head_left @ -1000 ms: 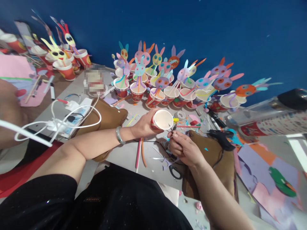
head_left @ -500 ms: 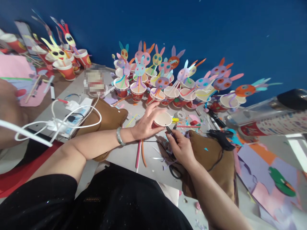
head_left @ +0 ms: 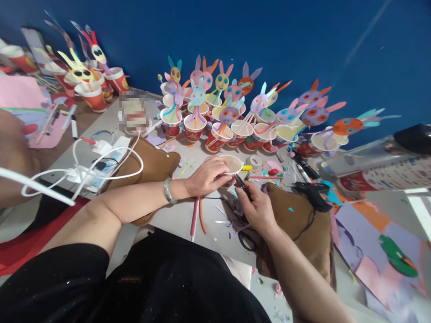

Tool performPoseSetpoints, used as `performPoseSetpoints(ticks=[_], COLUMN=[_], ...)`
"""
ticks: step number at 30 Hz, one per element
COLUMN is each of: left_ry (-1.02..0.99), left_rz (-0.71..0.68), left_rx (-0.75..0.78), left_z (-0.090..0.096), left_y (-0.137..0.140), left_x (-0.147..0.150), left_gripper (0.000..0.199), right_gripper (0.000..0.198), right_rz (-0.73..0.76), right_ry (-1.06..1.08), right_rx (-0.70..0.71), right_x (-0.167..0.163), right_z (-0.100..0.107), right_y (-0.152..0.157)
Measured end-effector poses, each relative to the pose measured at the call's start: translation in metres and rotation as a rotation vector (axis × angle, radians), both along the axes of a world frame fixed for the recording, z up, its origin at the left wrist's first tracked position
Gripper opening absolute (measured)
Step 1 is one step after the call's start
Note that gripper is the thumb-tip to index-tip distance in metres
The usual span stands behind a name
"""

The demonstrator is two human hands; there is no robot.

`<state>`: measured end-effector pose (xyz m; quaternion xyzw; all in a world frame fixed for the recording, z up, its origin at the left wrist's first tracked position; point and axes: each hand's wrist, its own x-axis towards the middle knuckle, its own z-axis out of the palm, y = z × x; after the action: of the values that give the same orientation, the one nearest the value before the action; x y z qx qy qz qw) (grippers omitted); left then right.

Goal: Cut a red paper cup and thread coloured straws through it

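A paper cup point(head_left: 231, 164) with a white inside and a red outer wall is in my left hand point(head_left: 209, 176), whose fingers wrap its near left side and rim. My right hand point(head_left: 255, 202) grips a dark pointed tool point(head_left: 240, 182), its kind partly hidden by the fingers. The tool's tip is by the cup's right rim; I cannot tell whether it touches. Below that hand shows a black scissor-like handle loop point(head_left: 247, 242). A pink stick point(head_left: 194, 220) and an orange strip point(head_left: 202, 217) lie in front of the cup.
Several red cups with paper rabbit heads point(head_left: 193, 128) line the blue wall. Brown cushions point(head_left: 296, 237) flank my hands. A power strip point(head_left: 109, 163) with white cables is left; a black glue gun point(head_left: 311, 195) and a clear bottle point(head_left: 373, 172) are right. Another person's arm point(head_left: 15, 161) shows far left.
My left hand has lowered, its fingers now curled over the cup's near rim instead of raised. The cup has shifted slightly. My right hand keeps the tool beside it.
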<state>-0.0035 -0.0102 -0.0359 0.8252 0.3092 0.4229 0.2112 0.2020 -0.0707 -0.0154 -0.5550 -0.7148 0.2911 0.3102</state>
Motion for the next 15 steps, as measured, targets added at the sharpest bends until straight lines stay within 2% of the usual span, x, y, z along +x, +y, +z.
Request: performPoseSetpoints(ticks=[5,9,15], left_ry=[-0.155,-0.248,-0.346], left_rz=[0.043,-0.038,-0.144], left_rx=[-0.193,-0.444,-0.637], left_z=[0.0082,0.0088,0.0045], left_y=[0.0007,0.0013,0.0036], left_x=[-0.0026,-0.0023,-0.0005], left_gripper=[0.028,0.03,0.039], right_gripper=[0.029,0.029,0.027], right_rz=[-0.004,0.004,0.0], right_ry=[-0.006,-0.009,-0.041], right_rx=[0.033,0.056,0.116], right_x=[0.0022,0.0037,0.0064], right_z=[0.003,0.0064,0.0057], right_y=[-0.0022,-0.0046,-0.006])
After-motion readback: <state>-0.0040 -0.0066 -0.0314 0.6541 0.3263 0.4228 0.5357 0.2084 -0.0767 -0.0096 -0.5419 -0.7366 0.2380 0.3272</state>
